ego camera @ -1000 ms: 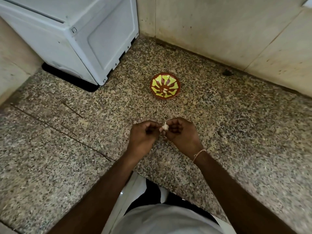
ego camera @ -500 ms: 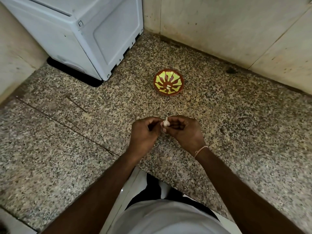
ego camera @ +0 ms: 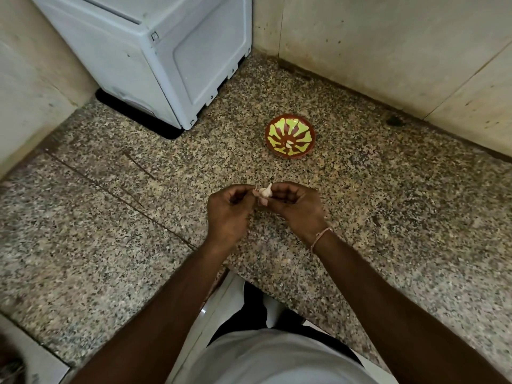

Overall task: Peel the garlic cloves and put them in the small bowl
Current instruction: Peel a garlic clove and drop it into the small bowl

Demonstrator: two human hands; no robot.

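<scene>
Up close, pale papery-skinned garlic clove [ego camera: 265,191] pinched between curled left hand [ego camera: 228,213] and right hand [ego camera: 295,207], above speckled desk [ego camera: 110,223], red-yellow small bowl [ego camera: 290,135] beyond.

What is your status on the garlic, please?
Both hands, left hand and right hand, pinching garlic clove, skin partly on. Small bowl ahead, path clear.

Bowl [ego camera: 290,136]: red-brown, yellow-green ray pattern inside. Garlic clove [ego camera: 264,191]: whitish, pink tinge. Counter [ego camera: 388,195]: speckled granite, beige, black, brown. Appliance [ego camera: 155,51]: pale blue-white. Wall [ego camera: 388,51]: cream, dark spots. Wrist thread [ego camera: 321,236]: pinkish. Shirt [ego camera: 277,358]: white.
</scene>
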